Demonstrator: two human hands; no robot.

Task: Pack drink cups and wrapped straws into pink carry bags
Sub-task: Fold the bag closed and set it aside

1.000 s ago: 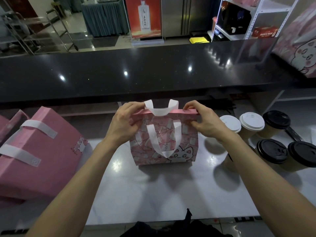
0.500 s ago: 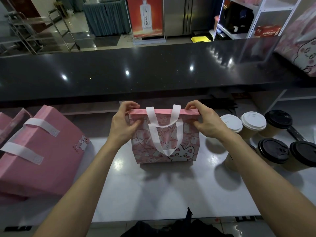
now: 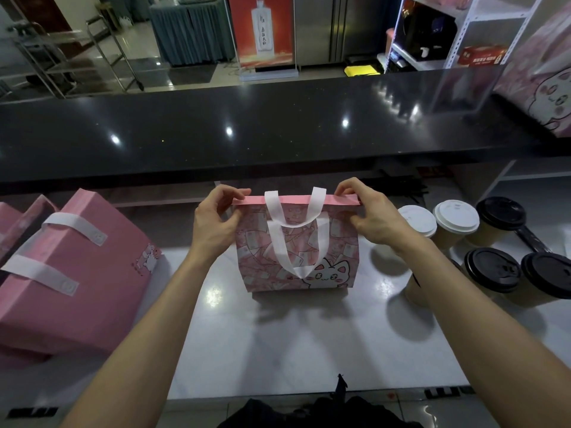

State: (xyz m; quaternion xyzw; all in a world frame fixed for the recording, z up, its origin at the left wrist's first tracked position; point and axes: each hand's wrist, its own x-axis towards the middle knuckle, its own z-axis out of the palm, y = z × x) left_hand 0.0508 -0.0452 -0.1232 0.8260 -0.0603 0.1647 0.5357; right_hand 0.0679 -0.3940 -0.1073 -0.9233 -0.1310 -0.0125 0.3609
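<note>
A pink carry bag (image 3: 338, 248) with a cat print and white handles stands upright in the middle of the white counter (image 3: 278, 344). My left hand (image 3: 216, 222) pinches the left end of its folded top edge. My right hand (image 3: 372, 216) pinches the right end. Both handles hang down over the bag's front. To the right stand paper cups: two with white lids (image 3: 455, 213) and several with black lids (image 3: 491, 268). One more cup (image 3: 415, 290) is partly hidden behind my right forearm. The bag's inside is hidden.
Flat pink bags (image 3: 77, 273) with white straps lie stacked at the left. A raised black bar top (image 3: 247, 131) runs behind the counter. Dark straws (image 3: 404, 186) lie under its ledge. Another cat-print bag (image 3: 543, 88) sits at the far right.
The bag's top edge has been pressed flat and level between my hands, and the rear handle has dropped forward over the front. My left fingers have shifted along the left corner.
</note>
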